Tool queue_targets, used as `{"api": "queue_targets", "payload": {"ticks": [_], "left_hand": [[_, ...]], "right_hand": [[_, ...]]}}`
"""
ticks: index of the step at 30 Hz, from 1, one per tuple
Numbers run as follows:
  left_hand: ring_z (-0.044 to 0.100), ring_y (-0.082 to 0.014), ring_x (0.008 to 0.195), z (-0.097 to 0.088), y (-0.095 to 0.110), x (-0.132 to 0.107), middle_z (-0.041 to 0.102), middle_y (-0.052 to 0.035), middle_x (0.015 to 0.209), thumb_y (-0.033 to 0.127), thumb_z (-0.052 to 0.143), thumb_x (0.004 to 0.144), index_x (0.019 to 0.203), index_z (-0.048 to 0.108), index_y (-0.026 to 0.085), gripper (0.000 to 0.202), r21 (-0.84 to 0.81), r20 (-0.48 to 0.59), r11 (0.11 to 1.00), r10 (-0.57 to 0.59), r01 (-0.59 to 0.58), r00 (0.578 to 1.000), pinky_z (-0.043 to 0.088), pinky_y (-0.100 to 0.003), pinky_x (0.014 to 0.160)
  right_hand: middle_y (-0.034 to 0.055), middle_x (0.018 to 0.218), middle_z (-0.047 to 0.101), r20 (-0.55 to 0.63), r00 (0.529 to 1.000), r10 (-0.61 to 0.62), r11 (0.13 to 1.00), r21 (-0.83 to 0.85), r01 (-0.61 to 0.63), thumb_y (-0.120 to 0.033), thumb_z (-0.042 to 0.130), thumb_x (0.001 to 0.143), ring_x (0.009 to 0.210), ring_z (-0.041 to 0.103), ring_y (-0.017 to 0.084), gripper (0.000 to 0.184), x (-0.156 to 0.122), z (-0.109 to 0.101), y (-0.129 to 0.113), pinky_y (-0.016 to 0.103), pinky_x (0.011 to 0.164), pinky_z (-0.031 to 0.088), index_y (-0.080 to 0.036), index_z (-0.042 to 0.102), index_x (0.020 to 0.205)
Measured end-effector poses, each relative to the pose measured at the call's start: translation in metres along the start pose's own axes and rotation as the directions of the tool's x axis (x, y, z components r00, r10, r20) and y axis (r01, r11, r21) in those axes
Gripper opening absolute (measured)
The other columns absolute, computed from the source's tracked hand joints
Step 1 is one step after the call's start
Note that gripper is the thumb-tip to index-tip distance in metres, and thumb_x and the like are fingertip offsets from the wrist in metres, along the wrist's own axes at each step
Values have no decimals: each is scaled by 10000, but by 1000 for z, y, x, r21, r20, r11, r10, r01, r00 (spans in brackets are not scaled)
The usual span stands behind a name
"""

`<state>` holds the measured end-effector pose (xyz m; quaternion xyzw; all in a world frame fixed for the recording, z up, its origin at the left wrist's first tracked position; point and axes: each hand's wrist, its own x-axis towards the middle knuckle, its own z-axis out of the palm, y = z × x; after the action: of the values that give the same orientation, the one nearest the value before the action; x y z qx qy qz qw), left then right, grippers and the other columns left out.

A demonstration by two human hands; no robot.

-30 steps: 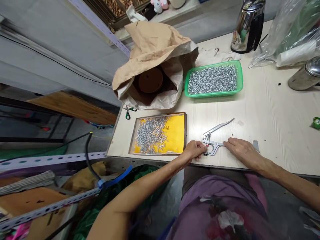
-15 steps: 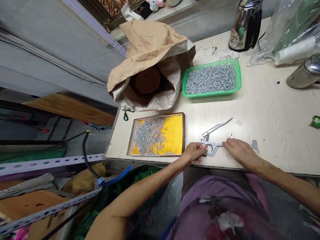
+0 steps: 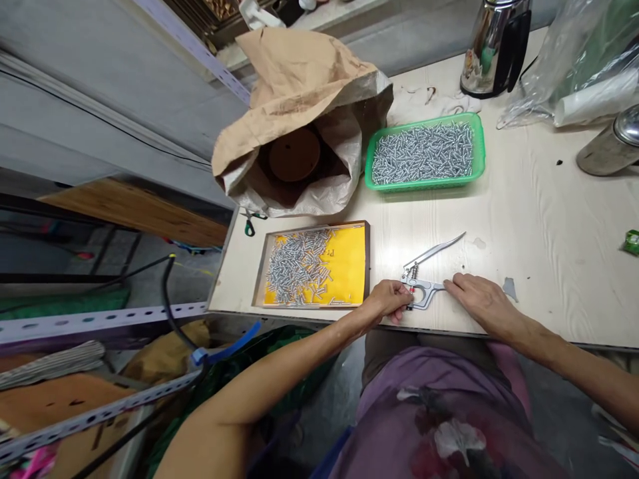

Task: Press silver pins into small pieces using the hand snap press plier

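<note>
Landmark = yellow-floored tray (image 3: 351,266) on the worktop (image 3: 529,219). Around it: brown sack (image 3: 304,73) stands just beyond, mouth gaping towards the tray; scissors (image 3: 249,227) by its far left corner; green basket (image 3: 480,150) beyond it and to the right; kettle (image 3: 489,56), clear plastic bag (image 3: 574,73) and steel flask (image 3: 606,146) well apart, far right; grey scrap (image 3: 510,288) to its right, past the right hand (image 3: 479,303). Left hand (image 3: 389,299) sits close to the tray's right wall and covers part of the tool head.

Materials: sack is creased paper with pale woven lining; basket is plastic, filled with ridged silvery bits; tray is shallow, rectangular, loose metal pins (image 3: 297,266) heaped at its left; worktop pale, wood-grained.

Hand tool (image 3: 426,293), grey metal, lies to the tray's right near the front edge. Head faces the tray, long axis roughly left-right; handles point away from it, upper one slanting up and spread wide.

Left fingers pinched narrow at the head by a red bit; too small to tell what's between them. Right fingers hold the lower handle's end.
</note>
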<state>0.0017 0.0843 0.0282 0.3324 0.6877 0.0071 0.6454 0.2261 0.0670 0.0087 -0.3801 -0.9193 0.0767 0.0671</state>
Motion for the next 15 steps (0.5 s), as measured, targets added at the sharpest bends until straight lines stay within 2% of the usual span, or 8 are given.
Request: {"api": "queue_targets", "payload": {"ticks": [3, 4, 7, 8, 10, 15], "left_hand": [[447, -35, 293, 0, 2, -1, 487, 101, 421, 155, 692, 813, 653, 503, 145, 248, 16, 2, 1000, -2, 2, 1000, 382, -124, 339], [447, -34, 294, 0, 2, -2, 486, 102, 421, 157, 698, 809, 654, 504, 144, 249, 18, 2, 1000, 0, 0, 1000, 383, -123, 342], [451, -34, 297, 0, 3, -2, 484, 102, 416, 131, 654, 839, 663, 503, 141, 232, 25, -3, 1000, -7, 7, 1000, 386, -122, 349], [452, -35, 298, 1, 3, -2, 483, 102, 413, 124, 640, 848, 667, 503, 141, 228, 27, -3, 1000, -12, 12, 1000, 385, -121, 350], [454, -36, 299, 1, 4, -3, 478, 104, 409, 121, 643, 848, 671, 501, 142, 228, 27, 1, 999, -24, 24, 1000, 384, -121, 353], [446, -41, 303, 4, 4, -4, 474, 102, 417, 88, 601, 865, 673, 494, 147, 227, 29, -35, 999, -36, 37, 999, 380, -135, 353]], "right_hand": [[101, 1027, 624, 43, 999, 14, 998, 60, -16, -195, 493, 918, 868, 572, 217, 196, 4, -6, 15, 323, 699, 425, -194, 598, 1083], [138, 1153, 606, 32, 999, 25, 998, 60, -27, -315, 545, 913, 988, 566, 257, 273, 7, -7, 22, 359, 758, 440, -195, 578, 1156], [221, 1414, 457, 17, 999, 31, 999, 14, -31, -568, 665, 785, 1265, 425, 375, 730, 19, -6, 44, 476, 906, 415, -161, 453, 1353], [229, 1422, 450, 27, 999, 17, 1000, 7, -18, -609, 681, 747, 1286, 405, 387, 819, 23, -6, 49, 490, 922, 406, -148, 429, 1376], [220, 1358, 510, 49, 999, -13, 1000, 20, 12, -650, 680, 713, 1250, 438, 379, 878, 30, -4, 57, 486, 923, 404, -137, 426, 1378], [175, 1155, 618, 62, 997, -39, 999, 29, 38, -580, 677, 726, 1032, 538, 318, 795, 37, -7, 55, 438, 873, 406, -103, 475, 1328]]}}
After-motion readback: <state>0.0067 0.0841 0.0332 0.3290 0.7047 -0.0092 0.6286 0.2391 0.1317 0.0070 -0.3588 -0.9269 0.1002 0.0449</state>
